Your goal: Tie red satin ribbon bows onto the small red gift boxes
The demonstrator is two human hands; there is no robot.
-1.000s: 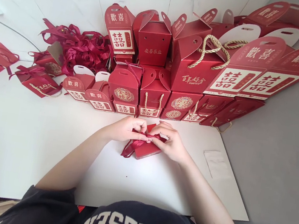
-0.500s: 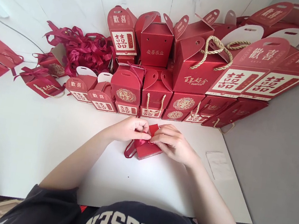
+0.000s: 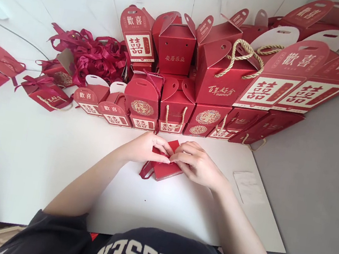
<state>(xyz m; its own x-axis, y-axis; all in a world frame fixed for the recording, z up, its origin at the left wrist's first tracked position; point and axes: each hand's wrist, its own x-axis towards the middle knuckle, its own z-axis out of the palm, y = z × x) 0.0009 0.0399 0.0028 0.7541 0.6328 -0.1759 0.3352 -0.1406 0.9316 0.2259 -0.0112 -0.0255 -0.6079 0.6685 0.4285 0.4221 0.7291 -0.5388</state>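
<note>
A small red gift box [image 3: 166, 171] lies on the white table in front of me, with a dark red ribbon [image 3: 146, 170] trailing off its left side. My left hand [image 3: 148, 147] reaches over the box from the left, thumb and fingers closing on the ribbon at its top. From the right, my right hand [image 3: 197, 163] pinches at the same spot, its fingertips meeting those of the left. The fingers largely cover the ribbon where they meet.
Red gift boxes [image 3: 219, 79] stand stacked along the wall behind my hands, some with gold rope handles. A heap of dark red ribbons [image 3: 99, 59] and smaller boxes [image 3: 47, 91] sit to the left. White paper [image 3: 247, 188] lies on the right of the table [image 3: 52, 168].
My left fingers have stretched further over the top of the box, toward the right hand. The box and right hand have hardly moved.
</note>
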